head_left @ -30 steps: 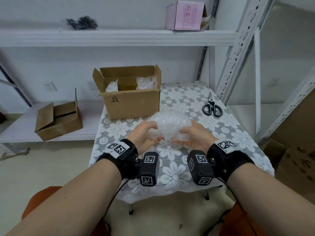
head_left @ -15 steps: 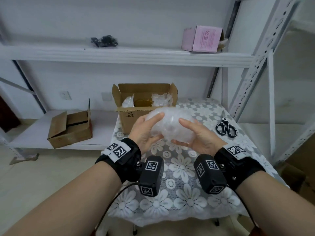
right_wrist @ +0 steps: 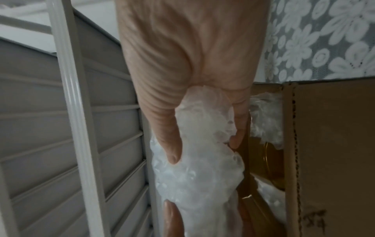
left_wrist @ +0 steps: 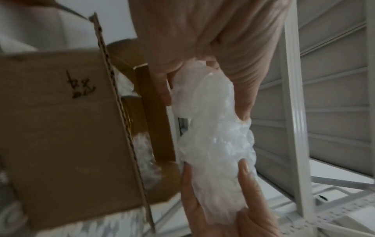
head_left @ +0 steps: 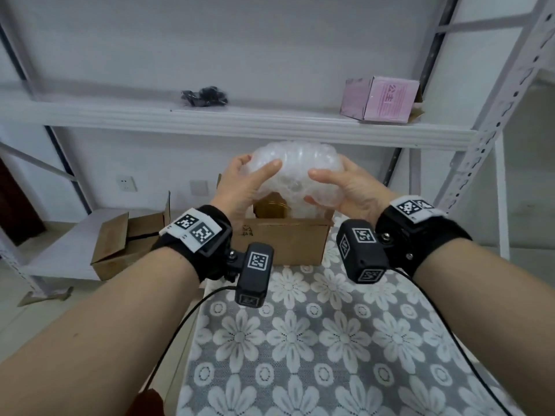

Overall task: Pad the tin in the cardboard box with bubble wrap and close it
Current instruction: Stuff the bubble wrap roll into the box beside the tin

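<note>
Both hands hold a crumpled wad of clear bubble wrap (head_left: 295, 172) in the air just above the open cardboard box (head_left: 282, 241). My left hand (head_left: 243, 184) grips its left side and my right hand (head_left: 339, 187) its right side, thumbs toward me. Under the wad, the gold tin (head_left: 270, 207) shows inside the box. The right wrist view shows the wad (right_wrist: 194, 168) beside the box wall (right_wrist: 334, 144), with the tin (right_wrist: 270, 160) and more bubble wrap (right_wrist: 265, 118) packed beside it. From the left wrist, the wad (left_wrist: 215, 144) hangs clear of the box (left_wrist: 61, 128).
The box stands at the far end of a table with a floral lace cloth (head_left: 300, 340). A white shelf above carries a pink carton (head_left: 381, 99) and a black bundle (head_left: 204, 96). Another cardboard box (head_left: 129, 238) sits on the low shelf left. A perforated rack upright (head_left: 486, 139) rises at right.
Both hands have carried the bubble wrap wad up from just above the tablecloth and forward, until it is over the open box. The head view has tilted upward.
</note>
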{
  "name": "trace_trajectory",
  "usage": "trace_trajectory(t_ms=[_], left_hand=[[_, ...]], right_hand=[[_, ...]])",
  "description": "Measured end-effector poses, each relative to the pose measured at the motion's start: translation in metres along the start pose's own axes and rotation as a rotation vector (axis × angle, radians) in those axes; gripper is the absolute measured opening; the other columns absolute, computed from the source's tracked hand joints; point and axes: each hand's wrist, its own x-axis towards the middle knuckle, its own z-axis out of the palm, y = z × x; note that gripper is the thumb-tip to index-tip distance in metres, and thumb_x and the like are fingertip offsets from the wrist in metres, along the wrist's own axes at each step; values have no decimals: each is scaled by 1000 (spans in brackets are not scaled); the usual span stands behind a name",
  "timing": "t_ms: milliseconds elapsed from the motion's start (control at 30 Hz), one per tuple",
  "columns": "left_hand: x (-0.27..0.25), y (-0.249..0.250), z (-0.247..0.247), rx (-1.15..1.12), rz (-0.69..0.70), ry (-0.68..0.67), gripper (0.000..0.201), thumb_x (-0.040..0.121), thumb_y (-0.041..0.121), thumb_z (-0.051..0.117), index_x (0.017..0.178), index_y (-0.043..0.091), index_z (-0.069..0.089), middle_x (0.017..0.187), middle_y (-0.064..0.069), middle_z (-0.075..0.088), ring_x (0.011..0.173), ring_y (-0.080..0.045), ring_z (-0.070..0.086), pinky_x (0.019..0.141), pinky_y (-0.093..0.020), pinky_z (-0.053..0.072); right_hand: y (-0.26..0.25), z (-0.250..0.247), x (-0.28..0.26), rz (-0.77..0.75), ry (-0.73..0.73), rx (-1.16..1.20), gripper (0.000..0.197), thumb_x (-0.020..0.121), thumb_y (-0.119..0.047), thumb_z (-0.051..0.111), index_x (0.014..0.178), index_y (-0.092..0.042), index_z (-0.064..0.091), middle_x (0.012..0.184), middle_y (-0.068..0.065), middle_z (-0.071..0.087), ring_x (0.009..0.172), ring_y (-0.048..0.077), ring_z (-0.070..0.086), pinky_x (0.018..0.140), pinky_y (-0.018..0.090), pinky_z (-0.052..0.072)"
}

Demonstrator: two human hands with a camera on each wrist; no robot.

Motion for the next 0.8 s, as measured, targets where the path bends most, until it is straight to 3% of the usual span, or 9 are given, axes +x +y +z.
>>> trace_trajectory(t_ms=[100, 233, 367, 433, 500, 533, 600, 700, 800], left_hand=[[16, -12, -10, 273, 14, 71, 80, 74, 48, 75, 138, 18, 38, 140, 0, 42, 124, -19, 47, 98, -33, 42], [29, -33, -20, 551, 69, 91, 70, 79, 44, 72, 133, 11, 43, 135, -5, 45, 122, -19, 46, 102, -34, 40], [36, -45, -23, 949, 70, 80, 66, 80, 54, 64, 130, 14, 46, 131, -10, 45, 121, -28, 43, 102, -40, 39], [35, -45, -19, 1205, 190, 160, 65, 81, 53, 58, 132, 12, 45, 135, -13, 43, 127, -31, 36, 106, -42, 32], [32, -44, -15, 1336, 432, 180, 65, 84, 45, 56, 137, 12, 41, 145, -11, 37, 136, -28, 29, 114, -42, 24], [32, -44, -13, 1335, 528, 114, 64, 86, 41, 55, 142, 15, 36, 149, -7, 33, 139, -25, 26, 116, -41, 21], [31, -47, -10, 1290, 565, -106, 64, 92, 38, 51, 148, 25, 25, 154, 0, 28, 142, -21, 23, 117, -42, 20], [29, -53, -8, 1381, 437, -264, 63, 95, 49, 41, 150, 39, 10, 159, 7, 15, 146, -23, 11, 117, -50, 15], [27, -53, -8, 1469, 365, -318, 65, 95, 56, 35, 150, 40, 4, 160, 8, 6, 147, -23, 4, 117, -48, 9]], right_hand=[[10, 1, 20, 38, 41, -77, 69, 76, -1, 74, 135, -21, 45, 129, 7, 58, 109, 30, 63, 81, 43, 57], [29, -2, 37, 69, 99, -358, 65, 75, -7, 75, 131, -21, 45, 126, 6, 56, 108, 26, 60, 87, 44, 55], [37, -4, 46, 66, 120, -652, 58, 78, -14, 73, 127, -21, 43, 117, 3, 55, 100, 24, 63, 81, 41, 57], [38, -2, 51, 47, 110, -751, 59, 76, -17, 73, 127, -17, 44, 114, 5, 56, 96, 25, 65, 77, 41, 59], [37, 3, 52, 19, 123, -895, 61, 68, -26, 75, 122, -14, 48, 113, 8, 58, 93, 24, 65, 74, 38, 60], [37, 5, 53, 15, 143, -975, 67, 60, -36, 74, 119, -14, 50, 114, 9, 58, 94, 24, 64, 77, 38, 58], [37, 7, 57, 47, 170, -1141, 80, 54, -48, 70, 123, -15, 48, 125, 11, 49, 107, 28, 56, 91, 43, 51], [39, 8, 55, 50, 158, -1429, 81, 75, -46, 69, 141, -16, 31, 140, 13, 33, 129, 33, 35, 104, 46, 37], [39, 13, 42, -140, 174, -1643, 80, 80, -48, 63, 146, -23, 24, 146, 8, 30, 135, 30, 28, 109, 49, 28]])
